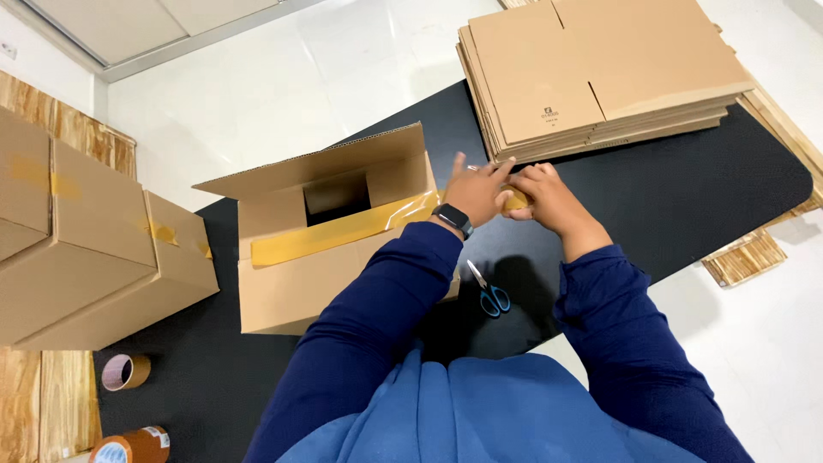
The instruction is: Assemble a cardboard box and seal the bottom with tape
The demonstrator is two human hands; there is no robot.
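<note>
A cardboard box (pixel 291 291) lies on its side on a black mat (pixel 686 197), its far flap raised. A strip of tan packing tape (pixel 334 231) runs across its top face from the left to my hands. My left hand (pixel 477 194), with a dark watch on the wrist, and my right hand (pixel 543 193) are pressed together just right of the box. Between them they grip the tape roll (pixel 517 201), of which only a sliver shows.
Blue-handled scissors (pixel 489 290) lie on the mat below my hands. A stack of flattened boxes (pixel 591 69) sits at the back right. Taped boxes (pixel 86 240) stand at the left. Two tape rolls (pixel 126 371) (pixel 130 447) lie at the bottom left.
</note>
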